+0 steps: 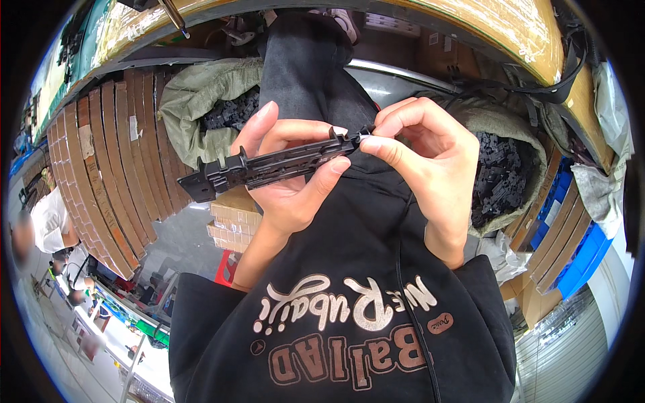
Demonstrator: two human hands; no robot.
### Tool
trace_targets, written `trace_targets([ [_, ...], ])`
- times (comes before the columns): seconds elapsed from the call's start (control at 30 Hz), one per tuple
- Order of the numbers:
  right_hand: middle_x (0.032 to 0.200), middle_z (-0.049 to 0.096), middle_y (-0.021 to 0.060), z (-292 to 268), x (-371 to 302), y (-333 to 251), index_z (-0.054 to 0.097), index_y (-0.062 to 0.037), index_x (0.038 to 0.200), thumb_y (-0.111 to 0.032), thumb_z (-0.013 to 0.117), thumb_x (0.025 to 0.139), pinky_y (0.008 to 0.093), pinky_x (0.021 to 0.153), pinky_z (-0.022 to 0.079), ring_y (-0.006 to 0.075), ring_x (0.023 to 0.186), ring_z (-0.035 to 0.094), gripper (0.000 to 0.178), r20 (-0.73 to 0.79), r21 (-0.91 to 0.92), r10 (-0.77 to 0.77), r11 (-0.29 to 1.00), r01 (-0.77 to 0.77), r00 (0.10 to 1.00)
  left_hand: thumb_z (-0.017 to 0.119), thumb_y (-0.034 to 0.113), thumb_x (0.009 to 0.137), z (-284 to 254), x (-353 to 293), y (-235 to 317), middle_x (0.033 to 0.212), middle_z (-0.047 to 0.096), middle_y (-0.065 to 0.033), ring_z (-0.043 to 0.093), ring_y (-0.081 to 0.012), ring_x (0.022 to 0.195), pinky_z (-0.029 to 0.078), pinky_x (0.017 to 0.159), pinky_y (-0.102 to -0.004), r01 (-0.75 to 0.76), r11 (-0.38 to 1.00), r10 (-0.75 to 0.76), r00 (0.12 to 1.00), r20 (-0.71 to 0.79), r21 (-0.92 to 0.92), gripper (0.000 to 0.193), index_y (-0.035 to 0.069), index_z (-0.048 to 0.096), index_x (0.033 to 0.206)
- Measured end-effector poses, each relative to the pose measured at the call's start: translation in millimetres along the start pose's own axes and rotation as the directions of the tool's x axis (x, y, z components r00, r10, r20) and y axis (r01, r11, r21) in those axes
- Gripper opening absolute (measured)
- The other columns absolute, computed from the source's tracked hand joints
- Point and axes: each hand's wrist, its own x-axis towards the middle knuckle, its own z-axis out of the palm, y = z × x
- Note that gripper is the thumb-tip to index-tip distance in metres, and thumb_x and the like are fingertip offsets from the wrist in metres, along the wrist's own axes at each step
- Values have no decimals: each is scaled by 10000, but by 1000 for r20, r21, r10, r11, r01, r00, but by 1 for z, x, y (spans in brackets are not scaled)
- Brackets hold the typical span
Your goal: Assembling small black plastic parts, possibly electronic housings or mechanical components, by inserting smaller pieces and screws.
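1. Two bare hands in view, both at one black part (282, 163), held up in front of the black hoodie (349, 235), long axis tilted, right end higher.
2. Left hand (290, 198): under and around the part, fingers partly curled, thumb on near side, forefinger along far side; firm hold.
3. Right hand (437, 158): thumb and forefinger nearly together, pinching at the part's right end; cannot tell if they also hold a separate small piece.
4. Left sack (180, 104) and right sack (497, 121), both with black pieces inside.
5. Cardboard (111, 168) stacked far left; carton (235, 213) below left hand.
6. Worktop (517, 23) across the top, beyond the knees.
7. Blue bin (591, 262) at right, beside more cardboard.
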Motion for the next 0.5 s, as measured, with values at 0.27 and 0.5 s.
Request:
trace_targets([
  [0.27,723,566,80,1,3,7,575,21,742,33,653,652,227,604,440,139,659,551,120,69,-129,-199,970,207,977,623,-86,685,-15,5,-8,894,533,-171,556,-231,863,471,770,-316,54,972,-9,981,193,-227,632,7,263,1196],
  [0.5,717,586,71,4,18,14,609,-22,763,11,671,570,258,571,446,197,642,562,205,288,-280,-549,735,617,784,443,347,865,-35,15,-17,697,542,-98,541,-136,563,459,543,-238,795,390,-679,589,438,-464,378,-26,497,894],
])
